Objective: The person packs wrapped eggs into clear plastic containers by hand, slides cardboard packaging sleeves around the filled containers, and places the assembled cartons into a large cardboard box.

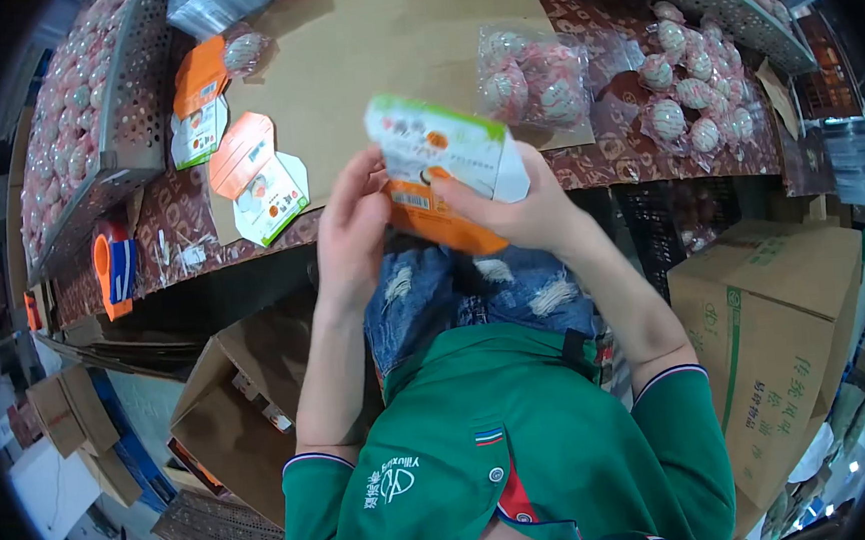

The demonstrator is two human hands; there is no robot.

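A printed cardboard carton (445,159) in white, green and orange is tilted above the table's near edge. My right hand (513,204) grips its right side, thumb across the printed face and the other fingers behind. My left hand (353,210) is at the carton's left edge with fingers curled against it; some fingertips are hidden. Beyond my right hand, a clear bag (534,77) holds several egg-shaped pieces in pink and white wrap. To the left of my hands, flat cartons (258,177) of the same print lie on the brown cardboard sheet (377,43).
Perforated metal trays (125,101) of wrapped pieces stand left and back right. More wrapped pieces (695,81) lie loose at right. An orange-and-blue tape dispenser (117,272) sits at the left table edge. Large cardboard boxes (778,336) flank me below the table.
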